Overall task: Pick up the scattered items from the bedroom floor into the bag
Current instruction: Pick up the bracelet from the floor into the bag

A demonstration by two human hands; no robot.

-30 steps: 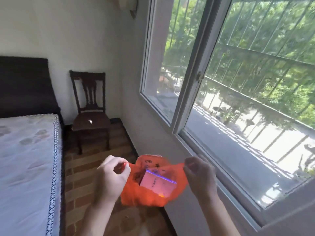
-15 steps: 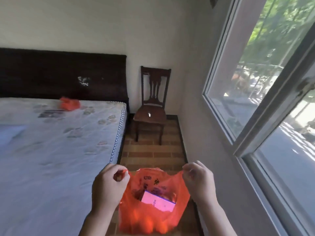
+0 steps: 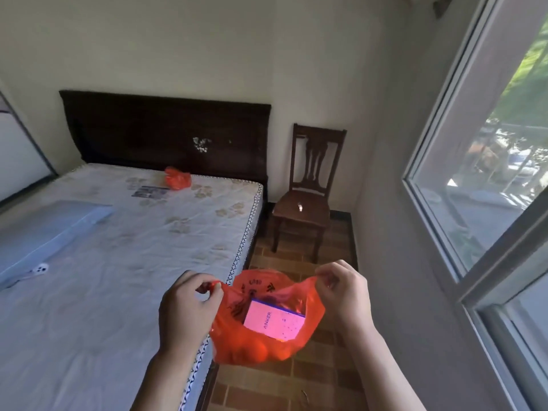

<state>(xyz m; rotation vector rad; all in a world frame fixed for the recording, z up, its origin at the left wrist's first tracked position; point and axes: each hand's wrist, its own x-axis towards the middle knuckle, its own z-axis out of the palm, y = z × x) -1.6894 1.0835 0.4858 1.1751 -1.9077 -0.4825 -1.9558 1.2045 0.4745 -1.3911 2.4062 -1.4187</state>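
Observation:
An orange plastic bag (image 3: 252,348) hangs in front of me over the tiled floor, beside the bed's corner. My left hand (image 3: 185,310) pinches its left handle and my right hand (image 3: 345,295) pinches its right handle, holding the mouth wide. Inside lies a pale box (image 3: 274,321) printed with the word ANKER, on top of round orange shapes at the bottom.
The bed (image 3: 118,262) with a dark headboard fills the left; a second orange bag (image 3: 177,178) and a blue folded sheet (image 3: 50,229) lie on it. A wooden chair (image 3: 305,200) stands against the far wall. The window (image 3: 498,173) runs along the right. Brown tiled floor (image 3: 296,387) lies between.
My view has swung left from the window toward the bed. Both hands keep the same grip on the bag's handles, and the box sits lower in the bag.

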